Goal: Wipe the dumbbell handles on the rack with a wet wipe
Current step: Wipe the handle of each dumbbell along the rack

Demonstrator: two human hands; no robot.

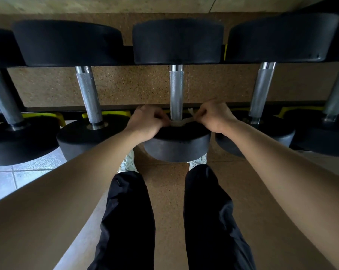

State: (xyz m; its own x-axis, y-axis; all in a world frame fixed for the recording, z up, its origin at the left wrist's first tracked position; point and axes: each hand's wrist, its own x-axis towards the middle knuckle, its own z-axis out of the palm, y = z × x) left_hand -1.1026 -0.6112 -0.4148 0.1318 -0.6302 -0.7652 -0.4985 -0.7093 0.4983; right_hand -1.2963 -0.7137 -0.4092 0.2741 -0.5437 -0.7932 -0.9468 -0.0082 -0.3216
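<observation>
- Steel, grey and knurled, the middle handle (pixel 176 94) runs straight away from the person. Its long axis goes from the near head (pixel 178 145) to the far head (pixel 177 41), and a smooth bright collar shows at its far end.
- Both heads are thick, round and matt black.
- This dumbbell lies across the rack (pixel 114 113), which has black rails and yellow cradles. Two other dumbbells sit on each side of it, and their handles point the same way.
- The wipe (pixel 179 123), whitish and bunched into a narrow strip, loops round the handle's near end, right against the near head.
- The left hand (pixel 147 121) sits just left of the handle. Its fingers are curled and its grip is closed on the wipe's left end.
- The right hand (pixel 215 117) sits just right of the handle. Its grip pinches the wipe's right end, and a short tail of wipe sticks up beside the fingers.
- Below the near head are dark trousers (pixel 125 221) and pale shoes (pixel 127 162) on a speckled brown floor (pixel 164 191). Pale tiles (pixel 18 176) lie to the left.
</observation>
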